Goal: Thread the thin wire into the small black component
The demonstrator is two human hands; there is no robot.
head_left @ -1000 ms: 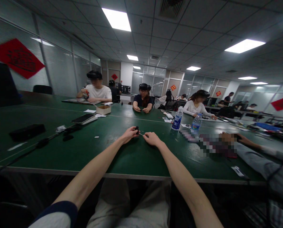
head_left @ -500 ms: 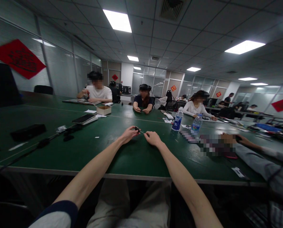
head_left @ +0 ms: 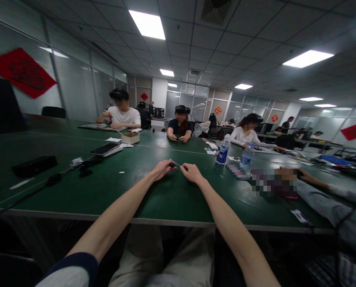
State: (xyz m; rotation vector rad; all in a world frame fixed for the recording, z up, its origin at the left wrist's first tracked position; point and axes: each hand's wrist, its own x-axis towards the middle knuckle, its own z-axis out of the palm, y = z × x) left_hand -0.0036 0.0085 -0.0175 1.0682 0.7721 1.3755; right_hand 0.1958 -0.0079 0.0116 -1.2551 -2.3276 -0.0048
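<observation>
Head view: the left hand [head_left: 162,170] holds a small black object [head_left: 172,164] in a narrow fingertip grip, above the green surface [head_left: 76,191]. The right hand [head_left: 192,173] pinches a thin strand [head_left: 179,165] running from that object. A phone [head_left: 104,149] lies off to the left; a plastic bottle [head_left: 223,152] stands ahead to the right.

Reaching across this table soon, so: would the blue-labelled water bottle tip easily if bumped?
The blue-labelled plastic water bottle stands upright beyond the right hand, tall and narrow, so it would probably tip if bumped high. Its thin clear wall likely dents when gripped. It seems to hold liquid, so probably feels fairly heavy.
</observation>
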